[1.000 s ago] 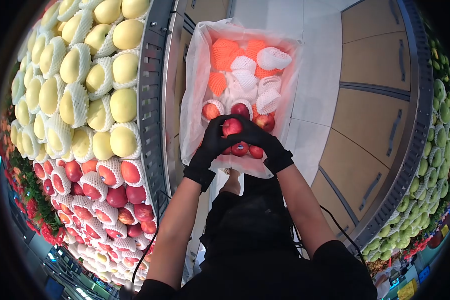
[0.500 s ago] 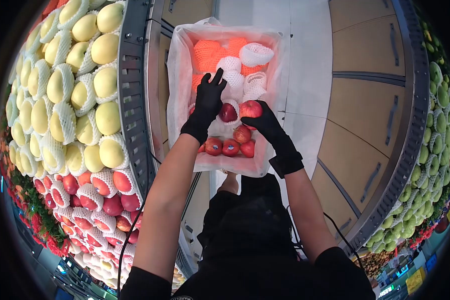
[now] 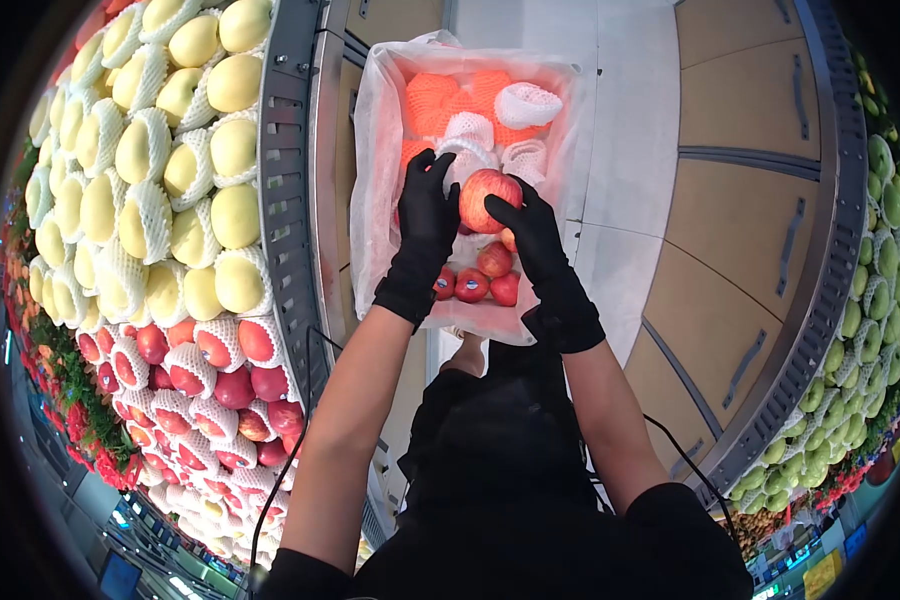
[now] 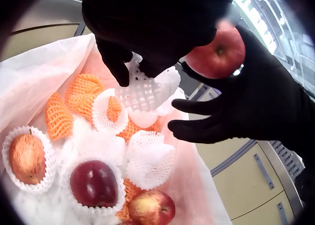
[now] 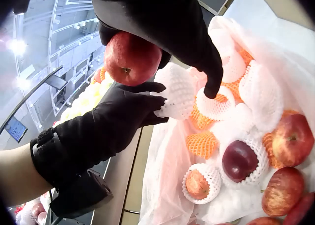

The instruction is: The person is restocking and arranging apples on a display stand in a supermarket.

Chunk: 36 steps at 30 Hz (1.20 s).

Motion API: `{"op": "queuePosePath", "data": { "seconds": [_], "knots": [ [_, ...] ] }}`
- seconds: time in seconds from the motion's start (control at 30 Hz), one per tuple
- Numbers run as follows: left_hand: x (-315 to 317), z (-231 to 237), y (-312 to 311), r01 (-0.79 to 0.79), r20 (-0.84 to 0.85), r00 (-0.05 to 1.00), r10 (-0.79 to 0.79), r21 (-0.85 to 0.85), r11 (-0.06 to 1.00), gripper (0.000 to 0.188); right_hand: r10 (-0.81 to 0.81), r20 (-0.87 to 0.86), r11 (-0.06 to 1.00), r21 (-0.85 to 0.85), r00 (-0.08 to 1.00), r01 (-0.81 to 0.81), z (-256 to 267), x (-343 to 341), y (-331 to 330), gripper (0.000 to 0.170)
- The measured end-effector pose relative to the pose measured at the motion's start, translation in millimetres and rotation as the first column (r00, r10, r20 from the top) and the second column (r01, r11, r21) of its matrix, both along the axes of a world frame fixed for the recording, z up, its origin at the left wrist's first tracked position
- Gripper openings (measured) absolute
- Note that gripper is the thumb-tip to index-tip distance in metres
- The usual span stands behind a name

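My right hand (image 3: pixel 532 228) grips a red apple (image 3: pixel 489 200) over the box, thumb across its near side. Beside it, my left hand (image 3: pixel 429 205) pinches a white foam net sleeve (image 4: pixel 147 91) by its edge. In the right wrist view the sleeve hangs open just beside the held apple (image 5: pixel 132 59), which is outside it. Both hands wear black gloves. Below them is a box with a translucent plastic liner (image 3: pixel 370 230). In it, a dark red apple (image 4: pixel 93 183) and a streaked apple (image 4: pixel 27 158) sit in white nets.
Loose white nets and orange foam nets (image 3: pixel 432 105) fill the far part of the box. Several bare apples (image 3: pixel 472 285) lie at its near end. A fruit display with yellow fruit (image 3: pixel 235 210) rises on the left; brown cabinets (image 3: pixel 730 260) and green fruit (image 3: pixel 850 310) line the right.
At first both hands were round an apple low in the box. The right hand then carried an apple rightward while the left reached to the nets. Now the left has a net, and the apple is beside it.
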<state>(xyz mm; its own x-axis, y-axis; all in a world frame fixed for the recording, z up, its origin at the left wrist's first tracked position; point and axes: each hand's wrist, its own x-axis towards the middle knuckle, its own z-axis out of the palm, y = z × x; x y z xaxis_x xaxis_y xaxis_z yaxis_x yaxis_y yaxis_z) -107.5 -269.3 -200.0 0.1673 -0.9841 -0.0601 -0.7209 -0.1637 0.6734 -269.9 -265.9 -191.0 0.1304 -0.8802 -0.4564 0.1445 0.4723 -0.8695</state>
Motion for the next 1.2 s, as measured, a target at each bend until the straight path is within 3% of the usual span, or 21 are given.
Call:
{"op": "queuePosePath", "data": {
  "seconds": [0.1, 0.2, 0.23, 0.33, 0.4, 0.47, 0.5, 0.57, 0.63, 0.67, 0.7, 0.77, 0.87, 0.9, 0.97, 1.07, 1.1, 1.17, 1.2],
  "knots": [
    [-9.0, 5.1, 11.6, 0.026, -0.064, 0.998, -0.026, 0.003, 1.000, 0.061, 0.074, 0.153, 0.986, 0.138, 0.985, -0.095, 5.6, 9.6, -11.4, 0.049],
    [-3.6, 0.9, 20.2, 0.065, -0.054, 0.996, -0.065, -0.005, 0.998, 0.067, 0.103, 0.039, 0.984, 0.145, 0.994, -0.108, -2.9, 17.5, -17.1, 0.046],
    [-0.9, 0.2, 23.0, 0.097, -0.036, 0.995, -0.097, -0.010, 0.995, 0.067, 0.126, -0.095, 0.983, 0.145, 0.987, -0.112, 1.3, 20.8, -19.4, 0.049],
    [-0.1, 4.9, 31.3, 0.130, -0.036, 0.991, -0.130, 0.001, 0.991, 0.067, 0.073, -0.437, 0.996, -0.020, 0.896, -0.090, -17.6, 37.7, -14.4, 0.058],
    [-4.1, 3.7, 35.7, 0.073, -0.076, 0.994, -0.074, -0.014, 0.997, 0.063, 0.019, -0.483, 0.997, -0.058, 0.875, -0.053, -23.8, 46.2, -11.3, 0.064],
    [-2.2, 1.9, 40.0, 0.099, -0.007, 0.995, -0.100, -0.109, 0.989, 0.070, 0.013, -0.486, 0.998, -0.045, 0.874, -0.040, -35.3, 54.8, -8.5, 0.067],
    [-1.1, 1.2, 41.0, 0.115, 0.028, 0.993, -0.112, -0.155, 0.981, 0.074, 0.002, -0.488, 0.990, -0.121, 0.873, -0.070, -43.7, 56.3, -5.1, 0.067],
    [1.4, 5.3, 39.1, 0.033, -0.241, 0.968, -0.069, -0.151, 0.988, 0.077, -0.021, -0.490, 0.955, -0.269, 0.871, -0.128, -57.7, 55.0, 0.8, 0.067],
    [11.0, 9.6, 36.4, -0.043, -0.487, 0.873, 0.018, -0.040, 0.998, 0.075, 0.039, -0.069, 0.999, 0.017, 0.997, -0.038, -54.4, 45.5, -1.2, 0.065],
    [15.6, 11.6, 35.5, -0.085, -0.553, 0.825, 0.119, 0.086, 0.993, 0.070, 0.017, 0.154, 0.984, 0.173, 0.988, -0.044, -52.5, 41.3, -0.2, 0.064],
    [19.1, 13.7, 33.2, -0.115, -0.602, 0.767, 0.222, 0.212, 0.971, 0.065, -0.003, 0.235, 0.980, 0.193, 0.972, -0.044, -50.7, 39.7, 1.0, 0.056],
    [25.5, 11.5, 28.6, -0.119, -0.660, 0.669, 0.343, 0.360, 0.925, 0.057, 0.048, 0.173, 0.986, 0.146, 0.984, -0.074, -48.5, 39.7, -0.1, 0.054],
    [29.0, -9.4, 33.7, -0.186, -0.480, 0.832, 0.278, 0.231, 0.955, 0.049, 0.131, 0.041, 0.991, -0.017, 0.990, -0.131, -59.6, 40.7, 4.3, 0.054],
    [30.4, -10.4, 34.5, -0.181, -0.594, 0.749, 0.294, 0.243, 0.953, 0.048, 0.156, -0.011, 0.984, -0.086, 0.988, -0.157, -56.7, 42.3, 3.5, 0.054],
    [34.1, -12.4, 35.9, -0.166, -0.783, 0.538, 0.311, 0.264, 0.950, 0.045, 0.085, 0.172, 0.990, 0.097, 0.981, -0.103, -49.6, 39.7, 4.7, 0.058],
    [30.6, 3.6, 35.9, -0.172, -0.834, 0.433, 0.343, 0.297, 0.939, 0.052, -0.008, 0.276, 0.969, 0.239, 0.961, -0.061, -40.2, 41.6, 6.0, 0.067],
    [32.7, -0.2, 38.8, -0.193, -0.806, 0.497, 0.323, 0.260, 0.946, 0.052, -0.030, 0.286, 0.963, 0.264, 0.958, -0.048, -39.1, 43.6, 7.5, 0.071],
    [36.7, -12.3, 43.7, -0.226, -0.736, 0.616, 0.282, 0.178, 0.958, 0.053, -0.018, 0.160, 0.991, 0.136, 0.987, -0.004, -45.9, 50.6, 14.0, 0.079],
    [37.5, -14.1, 44.5, -0.235, -0.759, 0.586, 0.285, 0.178, 0.956, 0.054, -0.018, 0.095, 0.998, 0.068, 0.995, 0.012, -50.0, 53.0, 16.5, 0.082]
  ]
}}
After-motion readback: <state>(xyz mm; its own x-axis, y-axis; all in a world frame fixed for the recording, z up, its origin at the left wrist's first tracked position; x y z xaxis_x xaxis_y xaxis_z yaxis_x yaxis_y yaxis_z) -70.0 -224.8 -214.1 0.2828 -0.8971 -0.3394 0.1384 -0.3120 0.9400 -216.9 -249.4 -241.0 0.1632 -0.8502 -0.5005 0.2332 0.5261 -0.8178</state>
